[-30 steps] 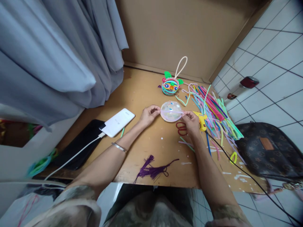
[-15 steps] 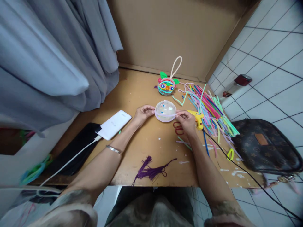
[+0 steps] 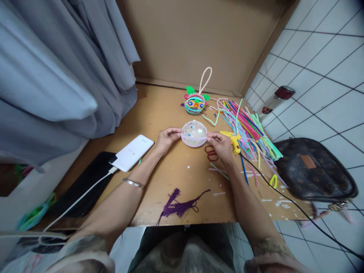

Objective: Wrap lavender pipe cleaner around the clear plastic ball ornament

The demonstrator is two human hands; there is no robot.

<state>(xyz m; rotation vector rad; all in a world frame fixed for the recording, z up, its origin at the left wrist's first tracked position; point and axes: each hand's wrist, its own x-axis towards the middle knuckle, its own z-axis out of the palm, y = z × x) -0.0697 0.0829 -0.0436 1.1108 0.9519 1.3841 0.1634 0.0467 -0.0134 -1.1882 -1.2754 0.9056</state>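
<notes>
A clear plastic ball (image 3: 194,129) with small coloured specks sits in the middle of the table, between my two hands. Across its front runs a thin lilac pipe cleaner (image 3: 196,139). My left hand (image 3: 168,138) pinches at the left side of the ball, where the strip ends. At the right side my right hand (image 3: 220,145) pinches the other part of the strip. Whether the fingertips also press on the ball is too small to tell. Behind it stands a finished-looking ball ornament (image 3: 195,104) with green ears, round eyes and a white loop.
Right of my hand lie a yellow glue gun (image 3: 234,141), red-handled scissors (image 3: 211,153) and a pile of pipe cleaners (image 3: 247,125). A dark bag (image 3: 315,170) is at the right edge. Purple tassels (image 3: 182,206) lie in front; a white power bank (image 3: 133,152) is left.
The whole view has shifted slightly, so things appear a little further left. Both hands keep the same hold on the strip at the ball.
</notes>
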